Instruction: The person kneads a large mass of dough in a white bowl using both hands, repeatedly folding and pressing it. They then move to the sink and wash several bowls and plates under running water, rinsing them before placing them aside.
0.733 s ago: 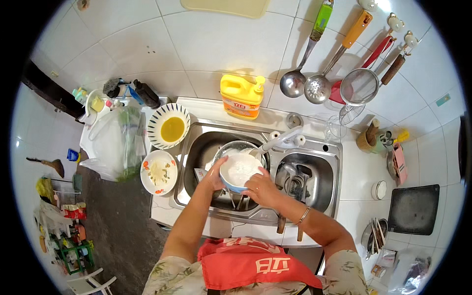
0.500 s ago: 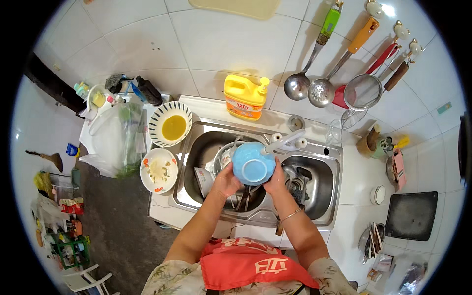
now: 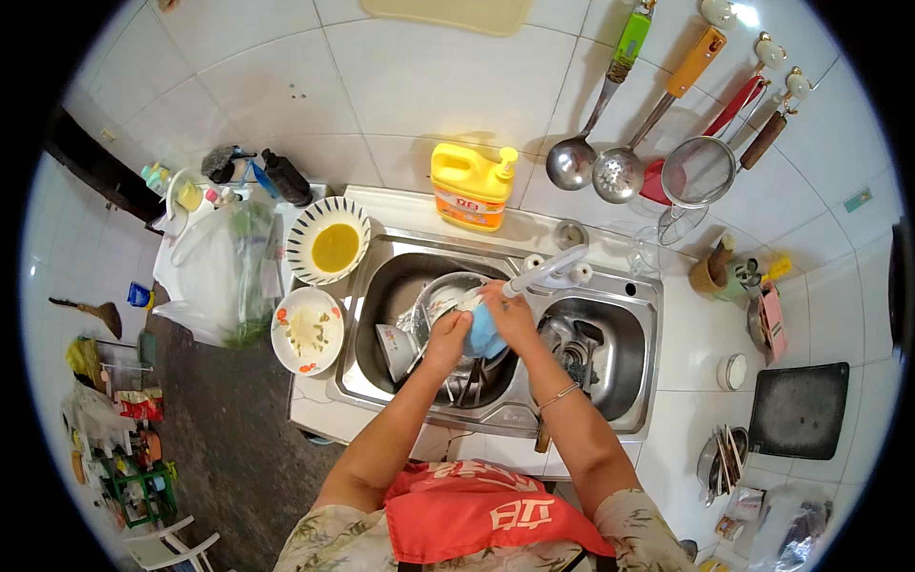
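Over the left basin of a steel sink (image 3: 505, 419), both hands have hold of a light blue bowl (image 3: 486, 336), tilted so that part of its side shows. My left hand (image 3: 450, 341) grips its left side. My right hand (image 3: 510, 319) is wrapped over its upper right part, right by the end of the pale faucet (image 3: 545, 272). Fingers hide much of the bowl; a whitish patch shows between the hands. Below in the basin are a metal bowl (image 3: 440, 291), a white bowl (image 3: 393, 351) on its side and some utensils.
Left of the sink stand a striped-rim bowl (image 3: 303, 221) of yellow liquid and a plate (image 3: 283, 348) with food scraps. A yellow detergent jug (image 3: 469, 191) is behind the sink. Pans or lids lie in the right basin (image 3: 624, 400). Ladles (image 3: 572, 164) hang on the wall.
The blue bowl has been turned from showing its round base to a steep tilt. My right hand has moved up and left over it, close to my left hand.
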Action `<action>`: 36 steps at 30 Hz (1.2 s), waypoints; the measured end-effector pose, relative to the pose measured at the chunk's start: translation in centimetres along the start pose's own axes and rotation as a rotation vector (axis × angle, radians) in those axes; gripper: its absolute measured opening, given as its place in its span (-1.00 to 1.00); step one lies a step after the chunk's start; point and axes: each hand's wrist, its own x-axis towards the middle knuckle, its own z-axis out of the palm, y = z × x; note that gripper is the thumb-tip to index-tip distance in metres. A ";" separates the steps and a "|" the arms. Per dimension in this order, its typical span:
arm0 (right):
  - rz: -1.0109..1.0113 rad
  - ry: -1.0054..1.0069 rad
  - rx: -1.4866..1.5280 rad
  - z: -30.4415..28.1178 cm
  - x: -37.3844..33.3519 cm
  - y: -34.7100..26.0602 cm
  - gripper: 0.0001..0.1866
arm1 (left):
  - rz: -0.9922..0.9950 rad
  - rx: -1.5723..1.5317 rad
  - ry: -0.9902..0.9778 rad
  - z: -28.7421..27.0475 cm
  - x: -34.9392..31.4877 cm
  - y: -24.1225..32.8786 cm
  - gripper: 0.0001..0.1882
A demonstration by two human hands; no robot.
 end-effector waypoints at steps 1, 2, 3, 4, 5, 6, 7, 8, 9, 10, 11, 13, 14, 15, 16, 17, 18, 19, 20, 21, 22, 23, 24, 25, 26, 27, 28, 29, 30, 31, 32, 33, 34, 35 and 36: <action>0.307 -0.026 0.266 -0.4 0.3 1.1 -0.68 | -0.097 -0.246 0.028 0.1 -0.5 0.8 -0.70; 0.478 -0.031 0.517 -1.4 -0.1 2.2 -0.65 | -0.192 -0.492 0.056 0.3 -1.1 1.7 -0.68; 0.652 -0.039 0.767 -2.5 -0.8 1.4 -0.60 | -0.288 -0.740 0.091 0.4 -1.7 2.6 -0.66; 0.821 -0.041 1.014 -3.1 -1.3 1.1 -0.56 | -0.339 -0.815 0.131 0.5 -1.7 3.3 -0.64; 0.752 -0.097 1.135 -3.1 -1.9 1.4 -0.55 | -0.390 -0.890 0.172 0.5 -1.5 4.0 -0.62; 0.679 -0.153 1.250 -3.2 -2.8 1.6 -0.53 | -0.441 -0.969 0.212 0.6 -1.1 4.5 -0.60; 0.604 -0.210 1.363 -3.3 -3.6 1.7 -0.52 | -0.511 -0.982 0.233 0.5 -0.2 4.1 -0.60; 0.575 -0.166 1.386 -3.2 -4.2 1.8 -0.53 | -0.512 -0.985 0.213 0.7 0.1 3.5 -0.60; 0.539 -0.126 1.415 -2.8 -4.5 1.6 -0.54 | -0.508 -0.981 0.193 0.7 0.5 3.1 -0.61; 0.501 -0.084 1.449 -2.4 -4.7 1.5 -0.55 | -0.504 -0.970 0.172 0.5 0.9 2.5 -0.62; 0.496 -0.036 1.481 -2.1 -4.6 2.1 -0.57 | -0.407 -0.960 0.083 0.3 1.1 1.0 -0.58; 0.494 0.053 1.511 -1.2 -4.2 2.7 -0.59 | -0.316 -0.842 0.066 1.4 0.4 0.9 -0.45; 0.493 0.094 1.524 -0.8 -4.0 2.7 -0.59 | -0.268 -0.785 0.059 2.4 -0.1 1.1 -0.36; 0.492 0.143 1.513 -0.8 -3.7 2.4 -0.60 | -0.287 -0.600 0.141 3.6 -0.9 1.9 -0.05; 0.493 0.188 1.504 -0.6 -3.6 1.8 -0.60 | -0.235 -0.462 0.135 4.2 -1.0 1.2 -0.02; 0.495 0.231 1.496 -0.4 -3.4 1.4 -0.61 | -0.183 -0.324 0.132 4.5 -0.6 -0.1 0.01; 0.484 0.241 1.416 -0.6 -3.4 1.9 -0.61 | -0.137 -0.190 0.121 4.7 -0.2 -0.7 0.04; 0.473 0.249 1.336 -0.9 -3.3 2.9 -0.60 | 0.014 -0.015 0.134 4.7 0.2 -1.2 0.02; 0.462 0.257 1.256 -1.1 -3.3 3.5 -0.59 | 0.004 -0.049 0.138 4.4 0.5 -1.7 -0.01; 0.434 0.189 1.196 -1.4 -3.6 3.2 -0.59 | -0.010 -0.093 0.137 4.5 0.5 -0.1 -0.04; 0.406 0.121 1.137 -1.5 -4.1 2.4 -0.58 | -0.023 -0.135 0.137 4.5 0.4 1.8 -0.07; 0.379 0.051 1.079 -1.6 -4.5 2.0 -0.58 | -0.173 -0.241 0.172 4.4 0.5 3.7 -0.15; 0.378 0.077 1.164 -1.8 -4.7 2.0 -0.57 | -0.138 -0.248 0.089 4.0 0.5 3.6 -0.17; 0.380 0.102 1.248 -2.1 -4.9 2.2 -0.57 | -0.104 -0.254 0.010 3.5 0.7 3.0 -0.20; 0.382 0.127 1.332 -2.5 -4.9 2.3 -0.57 | -0.069 -0.260 -0.070 2.9 0.9 2.1 -0.22; 0.487 0.167 1.420 -3.3 -5.1 1.9 -0.56 | 0.016 -0.281 -0.172 2.1 1.0 1.6 -0.27; 0.501 0.149 1.434 -3.7 -5.1 2.0 -0.55 | -0.050 -0.313 -0.108 1.8 1.0 1.1 -0.26; 0.514 0.132 1.448 -4.1 -5.0 2.0 -0.54 | -0.117 -0.344 -0.043 1.6 1.1 0.7 -0.25; 0.524 0.123 1.454 -4.5 -5.1 2.2 -0.53 | -0.183 -0.382 0.013 1.8 1.0 1.1 -0.24; 0.550 0.127 1.427 -4.6 -5.2 2.4 -0.52 | -0.259 -0.447 -0.086 1.8 0.8 1.5 -0.18; 0.548 0.134 1.425 -4.7 -5.4 2.5 -0.53 | -0.249 -0.419 -0.097 2.1 0.5 2.0 -0.17; 0.548 0.139 1.428 -4.5 -5.5 2.4 -0.53 | -0.239 -0.385 -0.105 2.3 0.0 2.7 -0.16; 0.548 0.143 1.432 -4.5 -5.6 2.4 -0.54 | -0.229 -0.352 -0.114 2.5 -0.3 3.1 -0.15; 0.532 0.123 1.421 -4.5 -5.7 2.3 -0.53 | -0.198 -0.294 -0.104 2.7 -0.3 3.3 -0.15; 0.513 0.101 1.411 -4.6 -5.6 2.2 -0.53 | -0.185 -0.290 -0.092 2.7 -0.2 3.2 -0.17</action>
